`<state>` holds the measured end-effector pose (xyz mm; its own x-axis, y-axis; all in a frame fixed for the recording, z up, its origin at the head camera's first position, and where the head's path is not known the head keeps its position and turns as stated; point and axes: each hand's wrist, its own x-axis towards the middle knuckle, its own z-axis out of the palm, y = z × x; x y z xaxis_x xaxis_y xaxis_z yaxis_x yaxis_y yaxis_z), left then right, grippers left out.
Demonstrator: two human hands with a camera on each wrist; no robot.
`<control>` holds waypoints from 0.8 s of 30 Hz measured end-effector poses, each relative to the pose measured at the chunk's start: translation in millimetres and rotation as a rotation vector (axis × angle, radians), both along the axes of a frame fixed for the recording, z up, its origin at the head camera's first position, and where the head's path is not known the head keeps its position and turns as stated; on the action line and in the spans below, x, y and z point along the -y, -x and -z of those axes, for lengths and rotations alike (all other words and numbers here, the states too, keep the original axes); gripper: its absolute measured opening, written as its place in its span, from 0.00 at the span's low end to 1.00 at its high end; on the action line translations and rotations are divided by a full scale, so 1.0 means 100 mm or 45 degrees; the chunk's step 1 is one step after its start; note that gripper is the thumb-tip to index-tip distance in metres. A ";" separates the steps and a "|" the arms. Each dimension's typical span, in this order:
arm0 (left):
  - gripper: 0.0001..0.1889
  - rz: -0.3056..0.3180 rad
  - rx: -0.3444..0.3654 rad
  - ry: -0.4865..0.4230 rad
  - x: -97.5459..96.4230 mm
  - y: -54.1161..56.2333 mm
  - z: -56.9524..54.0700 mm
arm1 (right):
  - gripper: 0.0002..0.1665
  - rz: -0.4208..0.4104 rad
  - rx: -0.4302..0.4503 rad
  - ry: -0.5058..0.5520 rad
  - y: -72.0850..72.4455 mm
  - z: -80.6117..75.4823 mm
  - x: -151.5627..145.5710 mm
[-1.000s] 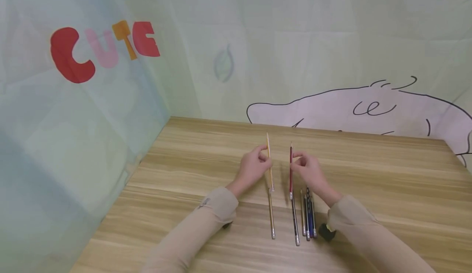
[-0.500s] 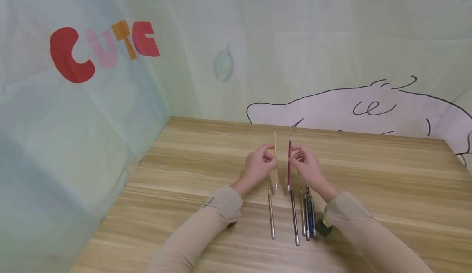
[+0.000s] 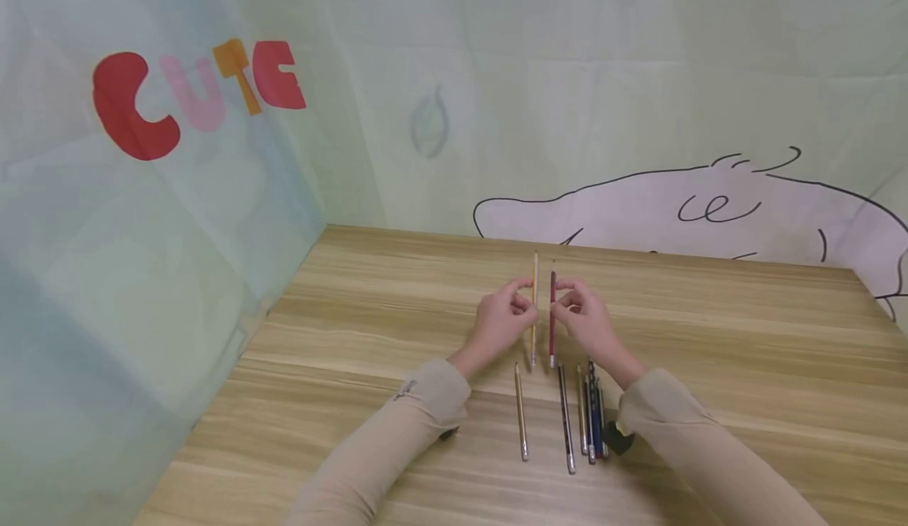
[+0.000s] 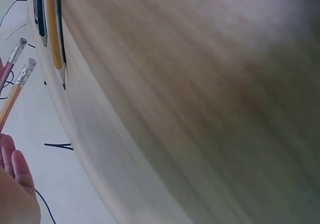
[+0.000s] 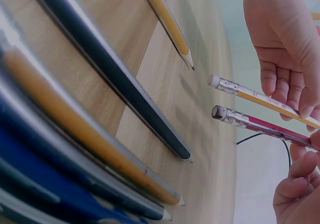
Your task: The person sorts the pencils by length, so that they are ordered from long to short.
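Note:
My left hand (image 3: pixel 502 322) pinches a yellow pencil (image 5: pixel 265 102) between thumb and fingers, its tip pointing away and its white eraser toward me. Beside it, my right hand (image 3: pixel 587 322) grips a dark red pencil (image 3: pixel 552 333) the same way. The two pencils stand side by side with a narrow gap, raised off the table in the right wrist view. Nearer me, a yellow pencil (image 3: pixel 521 412) and a black pencil (image 3: pixel 567 419) lie apart on the wood. In the left wrist view only part of the left hand (image 4: pixel 15 179) shows.
Several more pencils (image 3: pixel 593 419) lie bunched by the right forearm, blue, dark and yellow among them. They rest on a wood-grain table (image 3: pixel 397 289). A printed cloth backdrop (image 3: pixel 567 100) rises behind its far edge. A dark object (image 3: pixel 619 438) sits under the right cuff.
Both hands have come closer together, the left moving right and the right slightly left. The gap between the yellow and red pencils has narrowed. The pencils lying on the table stay put.

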<state>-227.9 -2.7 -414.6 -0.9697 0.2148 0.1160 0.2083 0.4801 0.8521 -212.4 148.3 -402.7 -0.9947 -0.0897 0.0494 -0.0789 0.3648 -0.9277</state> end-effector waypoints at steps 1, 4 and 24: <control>0.25 0.001 0.007 0.001 0.00 0.00 0.00 | 0.20 0.001 0.000 -0.001 0.00 0.00 0.00; 0.25 -0.008 0.014 0.012 -0.01 0.03 0.01 | 0.20 -0.002 -0.001 0.002 0.02 0.00 0.00; 0.24 -0.064 0.141 0.079 -0.08 0.28 0.09 | 0.22 0.142 0.077 -0.071 0.30 0.12 -0.03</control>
<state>-255.6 4.8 -423.9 -0.9856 0.1691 -0.0042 0.0891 0.5401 0.8369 -242.5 151.7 -414.7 -0.9997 0.0206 -0.0133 0.0208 0.4194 -0.9076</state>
